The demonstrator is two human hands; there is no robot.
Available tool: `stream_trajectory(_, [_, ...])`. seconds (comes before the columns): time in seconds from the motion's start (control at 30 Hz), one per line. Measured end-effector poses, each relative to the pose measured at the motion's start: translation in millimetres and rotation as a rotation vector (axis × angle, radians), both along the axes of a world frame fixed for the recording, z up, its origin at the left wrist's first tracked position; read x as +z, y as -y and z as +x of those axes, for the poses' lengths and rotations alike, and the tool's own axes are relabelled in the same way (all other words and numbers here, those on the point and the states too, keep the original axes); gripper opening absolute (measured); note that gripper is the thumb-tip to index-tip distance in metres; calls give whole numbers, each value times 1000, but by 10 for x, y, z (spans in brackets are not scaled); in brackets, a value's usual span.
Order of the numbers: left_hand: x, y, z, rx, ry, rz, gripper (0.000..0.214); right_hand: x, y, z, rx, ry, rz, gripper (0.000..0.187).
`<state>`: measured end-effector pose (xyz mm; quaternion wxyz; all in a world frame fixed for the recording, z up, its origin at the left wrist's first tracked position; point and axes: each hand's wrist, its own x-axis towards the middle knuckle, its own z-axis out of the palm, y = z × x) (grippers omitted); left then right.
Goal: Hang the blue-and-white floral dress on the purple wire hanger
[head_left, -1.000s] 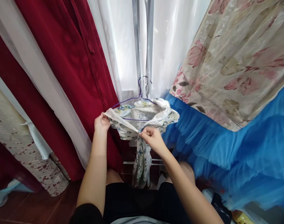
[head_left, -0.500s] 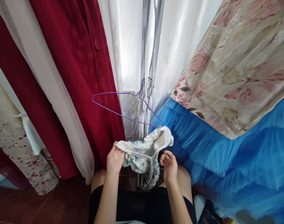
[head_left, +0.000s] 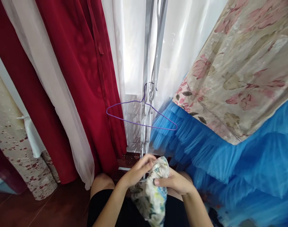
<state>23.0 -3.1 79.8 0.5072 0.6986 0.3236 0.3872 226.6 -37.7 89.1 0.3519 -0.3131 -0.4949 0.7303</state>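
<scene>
Low in the middle of the view, both hands bunch a white floral garment (head_left: 150, 192) over my lap. My left hand (head_left: 136, 171) curls over its top edge from the left. My right hand (head_left: 174, 182) grips the cloth from the right, thumb pressed on it. Above them a bare purple wire hanger (head_left: 141, 114) hangs from a metal rail (head_left: 147, 63), tilted down to the right.
Dark red drapes (head_left: 70, 78) and a sheer white curtain (head_left: 129, 47) hang left and behind. A blue tulle skirt (head_left: 229, 160) and a beige floral fabric (head_left: 240, 72) fill the right. Wooden floor (head_left: 40, 211) shows at lower left.
The floral garment came off the purple hanger and moved down to my lap. Both hands have drawn together and bunched it. The empty hanger swings on the rail.
</scene>
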Motion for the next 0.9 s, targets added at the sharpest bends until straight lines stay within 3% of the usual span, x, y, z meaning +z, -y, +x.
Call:
stream_trajectory(0.1, [-153, 127, -89, -149, -162, -75, 43, 358, -139, 315, -83, 131, 90, 22])
stream_trajectory(0.27, [-142, 239, -233, -99, -390, 88, 35, 916, -529, 729, -88, 423, 327, 6])
stream_trajectory(0.4, [-132, -4, -280, 46, -685, 341, 31, 1095, -890, 916, -262, 469, 438, 10])
stream_trajectory(0.5, [-125, -243, -345, 142, -700, 408, 29, 1139, -1186, 1073, -478, 380, 490, 14])
stream_trajectory(0.6, [15, -372, -434, 277, -617, 501, 23, 1203, -1536, 1174, -630, 281, 509, 14])
stream_trajectory(0.67, [189, -382, -481, 343, -548, 598, 20, 1262, -1782, 1135, -644, 246, 490, 14])
stream_trajectory(0.8, [559, -337, -588, 439, -390, 793, 18, 1346, -2158, 791, -461, 239, 350, 15])
stream_trajectory(0.9, [699, -367, -806, 524, -341, 858, 26, 1356, -2241, 516, -285, 198, 254, 19])
